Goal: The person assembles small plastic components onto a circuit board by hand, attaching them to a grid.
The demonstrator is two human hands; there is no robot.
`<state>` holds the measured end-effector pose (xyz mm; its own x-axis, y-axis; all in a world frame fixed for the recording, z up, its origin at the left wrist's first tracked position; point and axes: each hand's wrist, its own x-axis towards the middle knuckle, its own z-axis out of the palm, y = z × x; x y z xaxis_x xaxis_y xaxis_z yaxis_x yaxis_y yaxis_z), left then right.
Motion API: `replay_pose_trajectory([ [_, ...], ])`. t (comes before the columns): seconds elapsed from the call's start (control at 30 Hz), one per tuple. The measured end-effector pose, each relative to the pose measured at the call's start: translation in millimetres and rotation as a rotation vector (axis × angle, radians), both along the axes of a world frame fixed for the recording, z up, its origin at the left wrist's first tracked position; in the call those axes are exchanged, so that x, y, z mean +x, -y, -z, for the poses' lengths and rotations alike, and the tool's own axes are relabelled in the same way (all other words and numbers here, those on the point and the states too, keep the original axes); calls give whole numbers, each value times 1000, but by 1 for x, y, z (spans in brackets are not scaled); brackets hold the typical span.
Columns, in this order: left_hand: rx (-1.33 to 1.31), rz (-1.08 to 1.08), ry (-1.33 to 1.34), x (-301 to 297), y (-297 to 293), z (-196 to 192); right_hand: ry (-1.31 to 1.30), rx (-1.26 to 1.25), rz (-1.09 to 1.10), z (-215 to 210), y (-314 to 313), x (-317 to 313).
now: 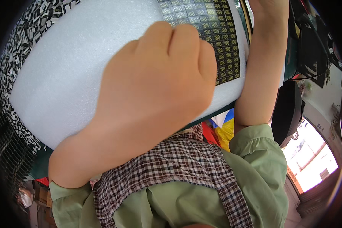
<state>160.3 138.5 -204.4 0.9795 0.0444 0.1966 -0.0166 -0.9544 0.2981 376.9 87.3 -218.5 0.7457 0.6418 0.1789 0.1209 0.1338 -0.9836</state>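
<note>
White foam sheet, left hand and right hand, the hands apart.
From left: loose black-and-white pieces; left hand curled, grip hidden; display grid on the foam, partly behind that hand; right hand cropped, grip indeterminable.

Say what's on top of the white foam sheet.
A grid of dark display modules lies on the right part of the white foam sheet. The left grip blocks part of both; anything behind it is hidden.
</note>
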Motion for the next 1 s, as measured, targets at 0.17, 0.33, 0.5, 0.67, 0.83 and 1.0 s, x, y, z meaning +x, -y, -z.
replay_pose_trajectory([
  [0.17,336,7,190,-1,14,10,17,-73,92,-4,-3,-2],
  [0.33,299,86,236,0,9,9,-50,-76,58,-8,1,-4],
  [0.5,148,4,110,2,10,3,-133,-85,133,-8,3,-2],
  [0.67,256,-31,220,6,11,14,-102,-128,122,-6,-7,0],
  [0.83,577,-18,224,-3,26,7,64,-103,67,-6,-8,2],
  [1.0,713,-24,258,1,42,23,-111,-122,83,5,3,5],
])
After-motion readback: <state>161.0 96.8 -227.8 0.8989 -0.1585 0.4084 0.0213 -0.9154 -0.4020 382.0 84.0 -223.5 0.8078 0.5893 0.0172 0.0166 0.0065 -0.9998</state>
